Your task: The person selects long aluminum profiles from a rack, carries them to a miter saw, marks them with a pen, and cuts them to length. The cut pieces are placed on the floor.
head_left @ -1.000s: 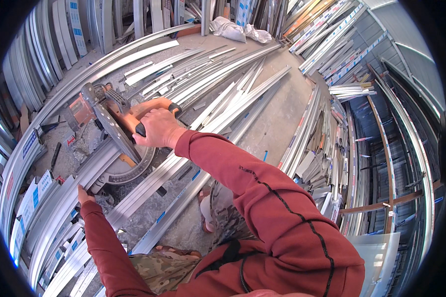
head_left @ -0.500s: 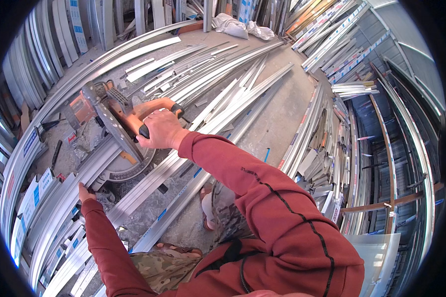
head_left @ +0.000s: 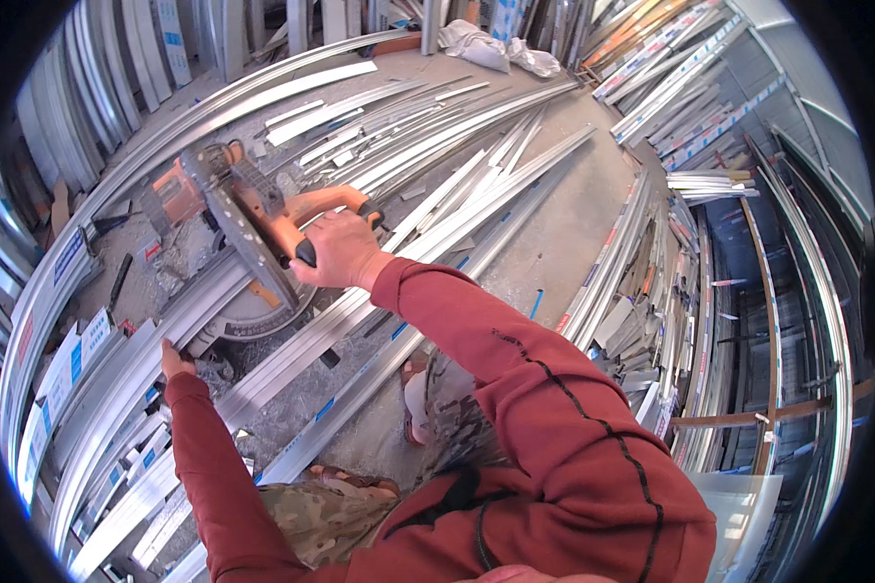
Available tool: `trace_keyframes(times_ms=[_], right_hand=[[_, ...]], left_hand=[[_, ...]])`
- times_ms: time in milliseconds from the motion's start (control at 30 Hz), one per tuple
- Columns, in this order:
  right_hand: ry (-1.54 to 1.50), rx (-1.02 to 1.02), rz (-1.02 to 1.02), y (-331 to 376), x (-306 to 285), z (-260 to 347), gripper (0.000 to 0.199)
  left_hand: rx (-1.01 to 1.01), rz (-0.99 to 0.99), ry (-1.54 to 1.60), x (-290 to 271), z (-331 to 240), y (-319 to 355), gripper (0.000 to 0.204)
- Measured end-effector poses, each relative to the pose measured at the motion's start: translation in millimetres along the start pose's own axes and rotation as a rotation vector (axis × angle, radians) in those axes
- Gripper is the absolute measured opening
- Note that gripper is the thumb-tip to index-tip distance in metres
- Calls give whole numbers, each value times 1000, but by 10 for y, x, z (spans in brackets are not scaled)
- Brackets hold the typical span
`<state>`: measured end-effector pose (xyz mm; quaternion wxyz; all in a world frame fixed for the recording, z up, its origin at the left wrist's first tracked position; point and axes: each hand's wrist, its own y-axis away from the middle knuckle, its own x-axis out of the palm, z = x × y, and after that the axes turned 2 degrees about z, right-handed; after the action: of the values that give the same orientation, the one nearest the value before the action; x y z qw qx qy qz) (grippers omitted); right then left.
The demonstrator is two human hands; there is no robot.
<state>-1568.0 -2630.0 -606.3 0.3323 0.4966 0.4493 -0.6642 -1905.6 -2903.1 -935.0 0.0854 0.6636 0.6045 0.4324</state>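
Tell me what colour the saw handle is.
The saw handle is orange with black parts; it shows best in the head view.

The saw [head_left: 248, 225] stands on the floor [head_left: 559, 189] at ten o'clock, a profile [head_left: 204, 299] running from it toward eight; strips [head_left: 428, 141] lie at eleven, sacks [head_left: 476, 46] just past twelve, a rack [head_left: 772, 389] at three, and a sheet [head_left: 749, 520] at four.

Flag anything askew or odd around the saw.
Loose metal strips lie at uneven angles on the floor beyond the saw, and short pieces sit jumbled at right, unlike the profiles standing upright at upper left.
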Motion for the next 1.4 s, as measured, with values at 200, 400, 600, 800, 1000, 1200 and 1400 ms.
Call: trace_keyframes(times_ms=[200,400,600,800,1000,1200,1400], right_hand=[[-59,-52,-83,-26,87,195,42],[-35,-33,-38,-59,59,-44,45],[-227,-111,-125,-966,-614,-212,36],[-544,446,-562,-939,351,-1549,37],[-1313,1336,-105,-464,1923,-1965,31],[-1423,1430,-119,-464,2176,-1970,23],[-1587,1414,-443,88,1517,-1743,16]], left_hand=[[11,-38,-168,-489,-255,-415,39],[4,-95,-78,236,14,257,30],[17,-169,-159,232,-335,610,27],[116,-197,-103,233,-798,965,28],[-85,-51,-130,219,-990,1499,61],[-526,566,-1255,929,-1000,2511,57],[594,1290,-1669,2382,-376,4109,38]])
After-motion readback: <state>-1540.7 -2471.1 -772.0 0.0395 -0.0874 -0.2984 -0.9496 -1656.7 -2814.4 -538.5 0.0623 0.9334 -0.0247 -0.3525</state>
